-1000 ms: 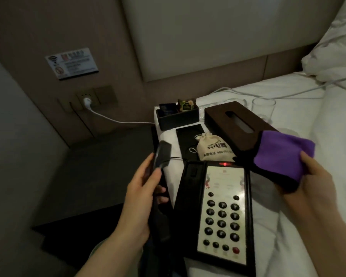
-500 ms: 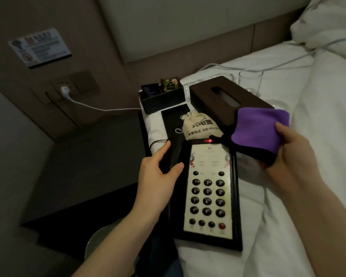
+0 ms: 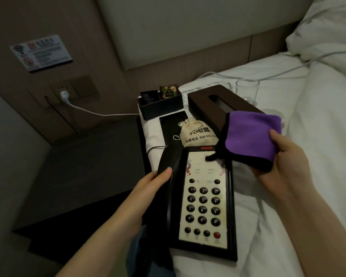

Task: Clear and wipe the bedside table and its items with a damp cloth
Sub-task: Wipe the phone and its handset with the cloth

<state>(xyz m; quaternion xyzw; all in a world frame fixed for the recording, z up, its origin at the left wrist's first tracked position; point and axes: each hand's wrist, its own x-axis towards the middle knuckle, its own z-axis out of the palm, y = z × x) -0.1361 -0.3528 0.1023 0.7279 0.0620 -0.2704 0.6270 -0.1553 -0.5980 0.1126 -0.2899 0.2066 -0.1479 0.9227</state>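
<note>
Head view: the light is dim, so small print is hard to read. The sign (image 3: 41, 52) on the wall is blurred, and the glass (image 3: 247, 92) behind the tissue box (image 3: 212, 102) is partly hidden. The bedside table (image 3: 88, 172), a dark flat surface at the left, is mostly in shadow and its edges are hard to make out.

The telephone (image 3: 206, 206) lies on the white bed sheet (image 3: 318, 156), near the bed's left edge. It is a flat black rectangle with a pale keypad panel and round dark buttons. The left hand (image 3: 150, 188) grips the smooth black handset (image 3: 170, 166) in its cradle, thumb on top; the other fingers are hidden under it. The right hand (image 3: 286, 166) pinches a folded purple cloth (image 3: 252, 136) with a black border, soft and fuzzy, held over the top right corner of the telephone.

Beyond the telephone sit a beige fabric pouch (image 3: 196, 132) with printed letters, a black open tray (image 3: 160, 106) with small packets and the dark brown tissue box. A white cable (image 3: 100, 112) runs from the wall socket (image 3: 64, 94).
</note>
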